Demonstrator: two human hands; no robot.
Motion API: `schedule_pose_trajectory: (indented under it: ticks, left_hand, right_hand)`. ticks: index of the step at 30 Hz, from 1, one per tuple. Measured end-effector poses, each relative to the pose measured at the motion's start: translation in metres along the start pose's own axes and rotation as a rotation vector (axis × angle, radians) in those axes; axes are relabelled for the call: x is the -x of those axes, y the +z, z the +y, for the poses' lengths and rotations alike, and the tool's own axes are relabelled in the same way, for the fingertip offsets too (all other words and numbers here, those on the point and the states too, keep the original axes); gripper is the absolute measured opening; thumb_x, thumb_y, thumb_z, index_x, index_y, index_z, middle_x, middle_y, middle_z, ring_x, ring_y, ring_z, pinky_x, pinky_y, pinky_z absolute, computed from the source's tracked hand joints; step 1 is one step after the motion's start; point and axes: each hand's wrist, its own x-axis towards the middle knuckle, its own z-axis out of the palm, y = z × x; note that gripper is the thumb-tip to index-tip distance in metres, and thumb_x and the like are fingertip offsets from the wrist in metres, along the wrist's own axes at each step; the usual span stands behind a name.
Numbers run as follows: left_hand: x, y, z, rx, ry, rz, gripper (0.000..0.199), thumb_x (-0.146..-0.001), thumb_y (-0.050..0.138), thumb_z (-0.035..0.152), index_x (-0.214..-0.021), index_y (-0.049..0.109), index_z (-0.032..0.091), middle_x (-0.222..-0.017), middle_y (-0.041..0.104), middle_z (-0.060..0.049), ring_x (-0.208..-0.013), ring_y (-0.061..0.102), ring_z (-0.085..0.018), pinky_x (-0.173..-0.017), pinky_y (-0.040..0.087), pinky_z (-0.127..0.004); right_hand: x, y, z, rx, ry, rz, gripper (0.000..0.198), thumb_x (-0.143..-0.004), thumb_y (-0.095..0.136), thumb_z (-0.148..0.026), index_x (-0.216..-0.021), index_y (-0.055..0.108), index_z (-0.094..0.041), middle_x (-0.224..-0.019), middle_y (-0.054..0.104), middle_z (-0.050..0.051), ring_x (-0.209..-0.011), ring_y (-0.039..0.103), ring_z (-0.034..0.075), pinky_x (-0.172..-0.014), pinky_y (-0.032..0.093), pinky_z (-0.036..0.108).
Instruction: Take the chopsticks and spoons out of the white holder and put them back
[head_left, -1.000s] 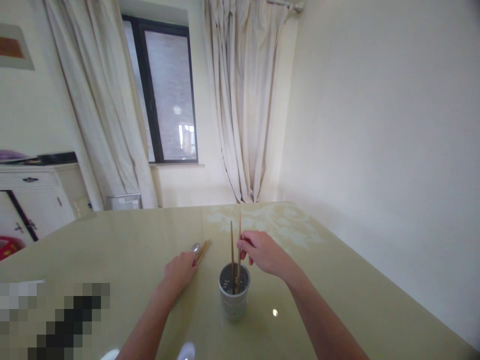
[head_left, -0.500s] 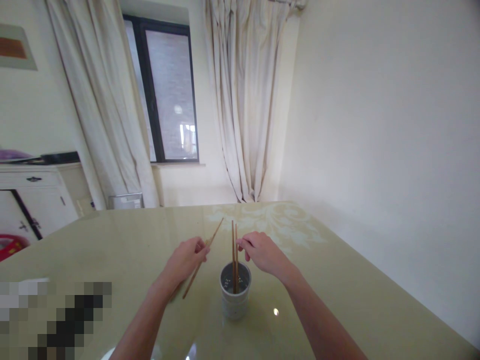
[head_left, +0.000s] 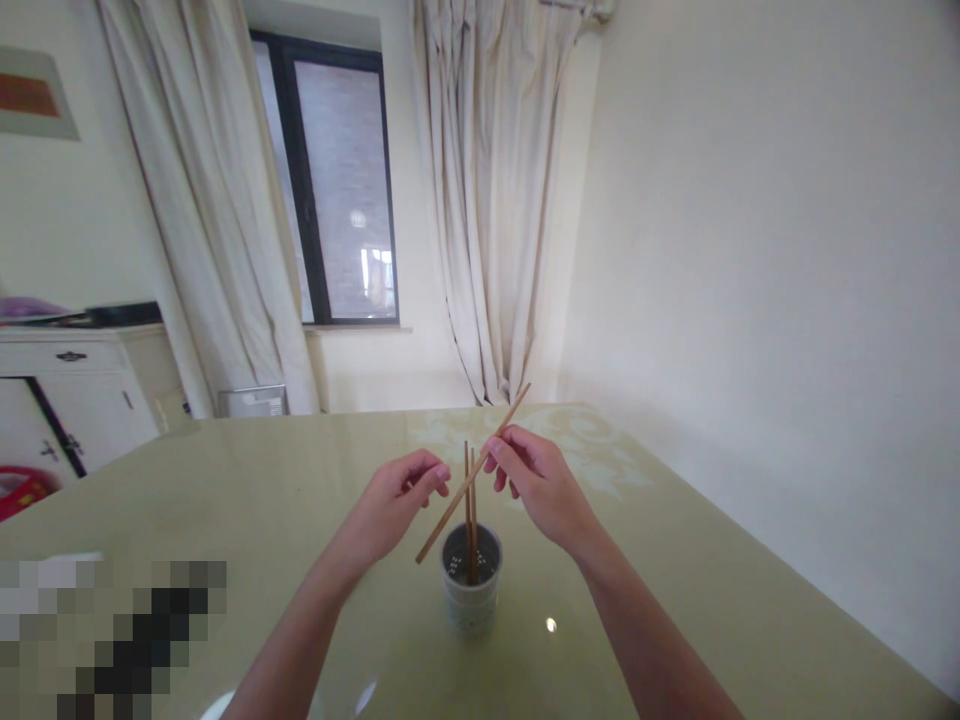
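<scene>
The glossy tabletop (head_left: 720,610) spread to either side of the forearms, its far edge running below the curtain (head_left: 499,200) and its right edge slanting beside the wall (head_left: 787,250). The right hand (head_left: 532,475) pinched a wooden chopstick (head_left: 451,514) aslant above the cup (head_left: 471,605), lower end left of the rim. The left hand (head_left: 397,495) curled loosely, thumb and fingers parted, near that stick. Two chopsticks (head_left: 471,545) stood in the cup.

- Table (head_left: 697,610): glossy, pale olive-green top; whitish floral motif (head_left: 604,450) at far right.
- Grey chopstick cup (head_left: 471,608): upright on tabletop, standing directly.
</scene>
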Motion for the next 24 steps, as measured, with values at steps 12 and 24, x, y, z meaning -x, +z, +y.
schedule_pose_trajectory:
  ticks: [12,24]
  left_hand:
    - [0.005,0.001,-0.094,-0.820,-0.458,-0.161,0.018,-0.093,0.054,0.021,-0.100,0.071,0.022,-0.112,0.078,-0.011,-0.105,0.073,-0.029,-0.083,0.050,-0.034]
    - [0.006,0.009,-0.107,-0.870,-0.518,-0.182,0.024,-0.090,0.055,0.022,-0.108,0.070,0.024,-0.115,0.077,-0.012,-0.107,0.074,-0.030,-0.087,0.054,-0.038]
  right_hand:
    - [-0.001,-0.010,0.019,0.339,0.146,-0.189,0.021,-0.092,0.057,-0.021,-0.074,0.067,-0.018,-0.072,0.074,0.002,-0.060,0.067,0.013,-0.058,0.043,0.023]
    - [0.001,0.001,0.033,0.596,0.178,-0.353,0.032,-0.097,0.051,-0.021,-0.069,0.066,-0.018,-0.071,0.075,0.003,-0.062,0.064,0.014,-0.059,0.038,0.024]
